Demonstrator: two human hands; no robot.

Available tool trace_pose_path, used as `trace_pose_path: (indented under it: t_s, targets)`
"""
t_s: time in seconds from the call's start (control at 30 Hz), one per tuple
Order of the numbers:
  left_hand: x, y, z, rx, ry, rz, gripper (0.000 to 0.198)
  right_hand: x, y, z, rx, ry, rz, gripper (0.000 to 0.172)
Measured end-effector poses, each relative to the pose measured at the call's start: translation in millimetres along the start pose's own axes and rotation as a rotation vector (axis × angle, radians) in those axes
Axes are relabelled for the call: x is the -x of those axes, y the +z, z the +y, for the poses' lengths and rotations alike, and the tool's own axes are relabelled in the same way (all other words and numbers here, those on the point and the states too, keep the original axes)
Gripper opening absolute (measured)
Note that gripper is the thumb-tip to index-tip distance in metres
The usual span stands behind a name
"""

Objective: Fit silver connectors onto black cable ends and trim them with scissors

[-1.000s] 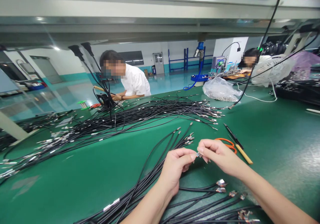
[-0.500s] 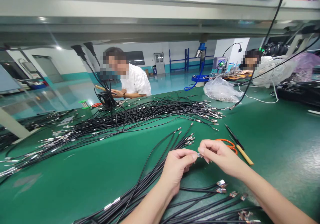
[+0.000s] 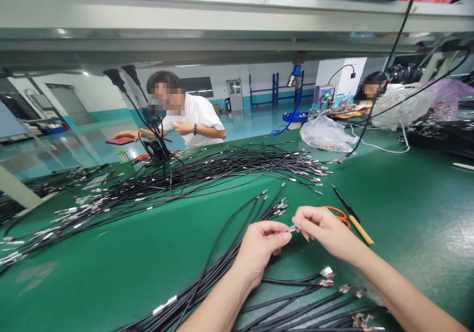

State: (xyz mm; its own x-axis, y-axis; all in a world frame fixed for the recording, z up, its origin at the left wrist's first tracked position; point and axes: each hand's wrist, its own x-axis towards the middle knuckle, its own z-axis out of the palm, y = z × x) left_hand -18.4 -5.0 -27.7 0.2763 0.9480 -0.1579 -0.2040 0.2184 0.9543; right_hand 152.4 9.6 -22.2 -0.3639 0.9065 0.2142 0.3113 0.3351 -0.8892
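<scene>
1. My right fingers (image 3: 302, 222) are pinching a tiny metal terminal (image 3: 294, 228), and my left fingertips (image 3: 286, 235) are curling in right beside it. Can't tell if they're gripping it too.
2. Both the left hand (image 3: 257, 255) and right hand (image 3: 328, 233) are working near the bench's (image 3: 111, 277) front edge, above loose black cables (image 3: 211, 282).
3. Orange-handled scissors (image 3: 336, 213) are lying just right, and across the bench a co-worker's hand (image 3: 128, 134) is hovering near a red pad (image 3: 119, 141).

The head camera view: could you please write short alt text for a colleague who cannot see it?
The left hand and right hand pinch a small silver metal terminal above a green workbench strewn with thin black cables ending in metal terminals. Orange-handled scissors lie nearby, and a co-worker in a white striped shirt is across the bench.
</scene>
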Motion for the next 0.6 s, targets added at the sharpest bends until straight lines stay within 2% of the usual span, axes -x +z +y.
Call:
trace_pose_path:
  t_s: [0.17, 0.47, 0.6]
  targets:
    - [-0.7, -2.0, -3.7, -0.012, 0.055, -0.023, 0.023, 0.3, 0.1, -1.7, 0.009, 0.003, -0.012, 0.033]
    - [0.0, -0.4, -1.9, -0.008, 0.059, -0.027, 0.02, 2.1, -0.8, -6.4, 0.018, 0.002, -0.023, 0.027]
    - [-3.3, -3.3, -4.0, -0.166, 0.042, -0.028, 0.02, -1.4, -3.6, 1.1, 0.099, 0.054, -0.029, 0.026]
